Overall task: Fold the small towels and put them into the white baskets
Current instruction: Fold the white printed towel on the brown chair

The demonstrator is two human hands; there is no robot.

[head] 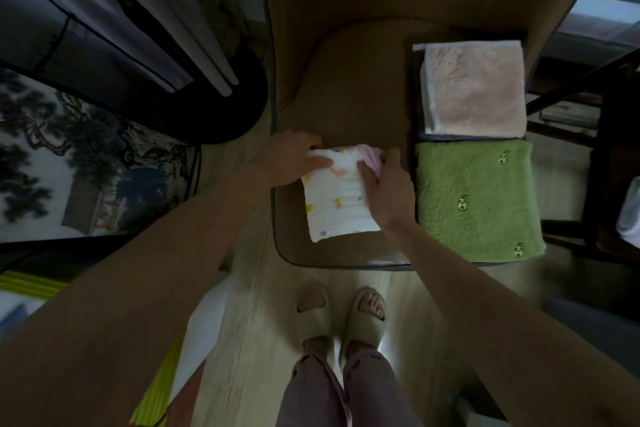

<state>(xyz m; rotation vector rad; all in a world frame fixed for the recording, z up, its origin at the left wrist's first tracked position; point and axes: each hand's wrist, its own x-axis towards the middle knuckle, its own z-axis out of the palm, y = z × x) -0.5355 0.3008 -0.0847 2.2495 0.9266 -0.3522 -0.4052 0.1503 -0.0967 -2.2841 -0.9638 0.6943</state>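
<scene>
Both hands, the left hand [294, 159] and right hand [384, 184], pinch the far corners of the white patterned towel [337, 198], which lies left of the green towel [476, 198] on the worktop [346, 80], long axis running toward the person, apparently half-folded.

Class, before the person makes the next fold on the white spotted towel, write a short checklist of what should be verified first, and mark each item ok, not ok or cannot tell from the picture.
1. Left hand grips the white towel's far left corner: ok.
2. Right hand holds its far right edge: ok.
3. White towel lies flat on the seat: ok; its far edge is bunched.
4. Pink towel and green towel already folded, lying apart from the white one: ok.
5. White basket within reach: cannot tell; none plainly shows.
6. Room on the seat beyond the towel: ok.
</scene>
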